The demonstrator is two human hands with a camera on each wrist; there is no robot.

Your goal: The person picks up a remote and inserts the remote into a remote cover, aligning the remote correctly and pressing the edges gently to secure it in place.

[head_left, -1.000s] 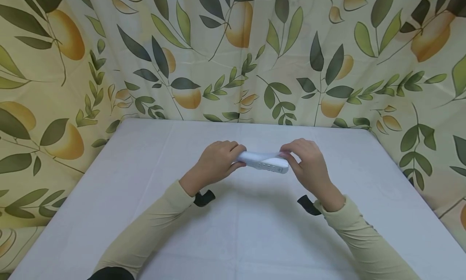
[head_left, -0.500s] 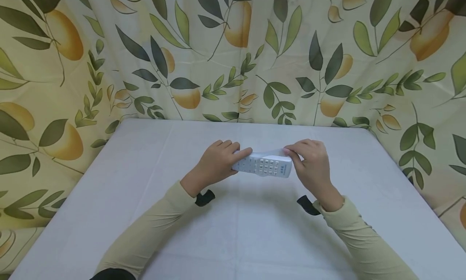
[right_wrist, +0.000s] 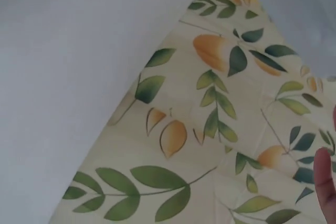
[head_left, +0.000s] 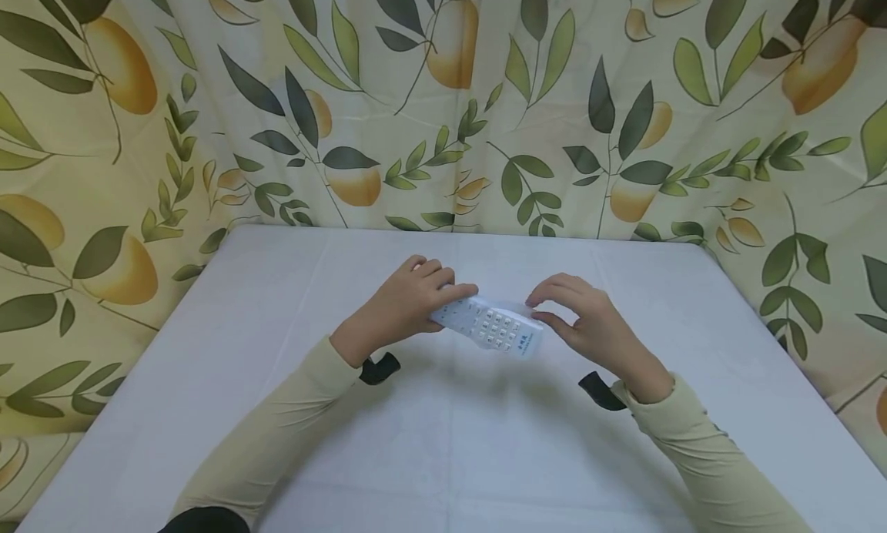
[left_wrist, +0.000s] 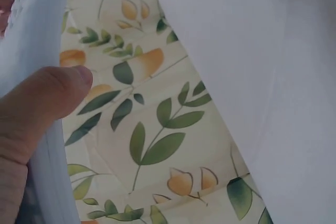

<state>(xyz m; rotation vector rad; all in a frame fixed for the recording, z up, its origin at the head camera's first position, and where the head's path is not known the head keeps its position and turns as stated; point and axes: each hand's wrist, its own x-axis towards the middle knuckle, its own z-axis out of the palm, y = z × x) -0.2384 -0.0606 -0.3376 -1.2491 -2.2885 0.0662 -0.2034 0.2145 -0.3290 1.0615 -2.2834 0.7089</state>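
In the head view, a white remote control (head_left: 497, 326) with several rows of small keys is held above the table, its right end tilted down. A clear plastic film (head_left: 509, 306) shows along its far edge. My left hand (head_left: 409, 302) grips the left end, thumb across the key face. My right hand (head_left: 592, 321) is at the right end by the film, thumb and forefinger tips slightly apart; contact with the film is unclear. The left wrist view shows my thumb (left_wrist: 50, 98) against the pale edge of the remote. In the right wrist view, only fingertips (right_wrist: 323, 169) show.
A white cloth covers the table (head_left: 443, 440). Behind it hangs a curtain (head_left: 443, 132) printed with leaves and fruit. Black straps (head_left: 601, 391) show at both wrists.
The remote has turned its key face up toward the head camera, and its right end has dropped. My right thumb and forefinger, earlier pinching the film, are now slightly apart and lower.
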